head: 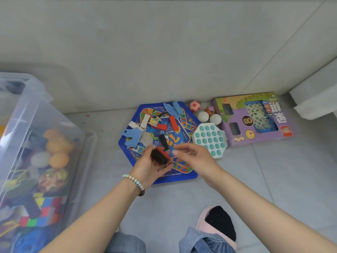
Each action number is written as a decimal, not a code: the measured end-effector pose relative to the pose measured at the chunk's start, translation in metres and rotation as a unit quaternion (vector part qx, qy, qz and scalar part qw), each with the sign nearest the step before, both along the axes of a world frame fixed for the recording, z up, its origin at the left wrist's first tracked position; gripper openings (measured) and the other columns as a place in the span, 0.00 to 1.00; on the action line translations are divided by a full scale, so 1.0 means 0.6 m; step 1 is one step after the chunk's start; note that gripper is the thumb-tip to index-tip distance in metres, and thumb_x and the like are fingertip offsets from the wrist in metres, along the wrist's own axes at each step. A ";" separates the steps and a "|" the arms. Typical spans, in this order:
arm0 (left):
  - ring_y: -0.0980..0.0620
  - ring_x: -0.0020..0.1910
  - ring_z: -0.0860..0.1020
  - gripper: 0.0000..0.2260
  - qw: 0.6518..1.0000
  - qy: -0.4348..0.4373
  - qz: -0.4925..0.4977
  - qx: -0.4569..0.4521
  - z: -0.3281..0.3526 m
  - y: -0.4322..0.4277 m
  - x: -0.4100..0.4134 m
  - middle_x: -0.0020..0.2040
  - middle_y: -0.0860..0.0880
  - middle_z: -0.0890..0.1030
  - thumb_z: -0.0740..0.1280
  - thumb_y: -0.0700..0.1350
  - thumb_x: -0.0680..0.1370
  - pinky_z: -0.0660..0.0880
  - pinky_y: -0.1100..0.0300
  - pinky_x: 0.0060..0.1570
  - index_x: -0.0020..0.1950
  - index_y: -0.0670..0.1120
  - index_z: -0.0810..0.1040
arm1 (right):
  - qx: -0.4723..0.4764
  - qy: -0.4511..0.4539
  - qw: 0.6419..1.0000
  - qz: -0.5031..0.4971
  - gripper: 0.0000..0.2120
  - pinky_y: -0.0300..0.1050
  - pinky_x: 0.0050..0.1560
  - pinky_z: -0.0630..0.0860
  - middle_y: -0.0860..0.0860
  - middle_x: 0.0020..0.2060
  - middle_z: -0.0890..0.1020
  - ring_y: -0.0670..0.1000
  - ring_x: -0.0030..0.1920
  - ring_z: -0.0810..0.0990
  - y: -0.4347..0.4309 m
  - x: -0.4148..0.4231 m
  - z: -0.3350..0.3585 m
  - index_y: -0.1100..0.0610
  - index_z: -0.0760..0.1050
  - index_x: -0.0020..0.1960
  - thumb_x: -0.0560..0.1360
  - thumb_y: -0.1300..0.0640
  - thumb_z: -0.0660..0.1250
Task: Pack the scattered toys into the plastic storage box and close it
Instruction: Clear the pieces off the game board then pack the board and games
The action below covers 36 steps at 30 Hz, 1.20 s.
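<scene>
head view: two bare arms reach down over a blue six-sided board [182, 172] lying flat on the grey tiled floor [255, 179], its far edge near the wall [164, 52].

the left hand [151, 168], a bead bracelet [134, 179] at the wrist, is turned palm up above the board's near half, fingers curled round a small stack [160, 156] of black and red blocks. the right hand [195, 156] sits just beside it, fingers [179, 146] stretched toward the stack, tips at its edge; whether they pinch anything cannot be told.

loose blocks [172, 123] lie scattered on the board's far half: red, black, pale and blue pieces, some overlapping, a few hanging over the left edge.

a teal pop toy [209, 137] rests on the floor touching the board's right side. beyond it two white balls [203, 116] sit side by side, with a pink ball [194, 106] nearer the wall. a purple game box [255, 117] lies flat just right of the pop toy.

the clear storage box [21, 99] stands at the left, well apart from the board, already holding orange and white balls, bright cube pieces and other toys seen through its wall.

at the bottom, a pink slipper [200, 219] over a black sock rests on the floor between the forearms.
</scene>
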<state>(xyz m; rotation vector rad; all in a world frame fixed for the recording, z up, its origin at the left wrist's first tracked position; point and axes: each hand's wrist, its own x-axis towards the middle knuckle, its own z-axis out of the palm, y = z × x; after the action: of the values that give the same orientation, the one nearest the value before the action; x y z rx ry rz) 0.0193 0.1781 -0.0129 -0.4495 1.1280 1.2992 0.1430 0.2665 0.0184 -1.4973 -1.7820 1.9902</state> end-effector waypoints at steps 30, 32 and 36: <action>0.39 0.56 0.78 0.13 0.999 0.003 -0.026 -0.037 0.021 0.057 0.021 0.55 0.40 0.79 0.64 0.52 0.77 0.78 0.47 0.46 0.55 0.44 0.73 | -0.251 0.038 0.860 -0.444 0.16 0.45 0.53 0.75 0.57 0.61 0.78 0.53 0.61 0.77 0.089 0.045 -0.046 0.60 0.70 0.63 0.76 0.60 0.65; 0.40 0.55 0.78 0.10 0.999 0.022 -0.036 -0.031 0.026 0.054 0.016 0.54 0.40 0.79 0.63 0.49 0.78 0.78 0.49 0.48 0.54 0.43 0.73 | -0.234 0.032 0.862 -0.449 0.16 0.45 0.51 0.76 0.57 0.61 0.78 0.53 0.59 0.78 0.089 0.047 -0.045 0.61 0.70 0.64 0.76 0.62 0.65; 0.44 0.52 0.78 0.05 0.991 0.099 -0.085 -0.022 0.060 0.037 0.000 0.51 0.43 0.79 0.60 0.42 0.80 0.80 0.54 0.45 0.52 0.41 0.73 | -0.210 0.070 0.882 -0.416 0.16 0.41 0.45 0.79 0.55 0.60 0.78 0.50 0.53 0.78 0.065 0.065 -0.018 0.60 0.70 0.64 0.76 0.65 0.64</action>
<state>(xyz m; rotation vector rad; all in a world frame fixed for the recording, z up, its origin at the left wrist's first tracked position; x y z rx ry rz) 0.0192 0.2001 0.0232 -0.2535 1.3328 1.1897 0.1823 0.3056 0.0074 -1.7372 -0.4645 1.9476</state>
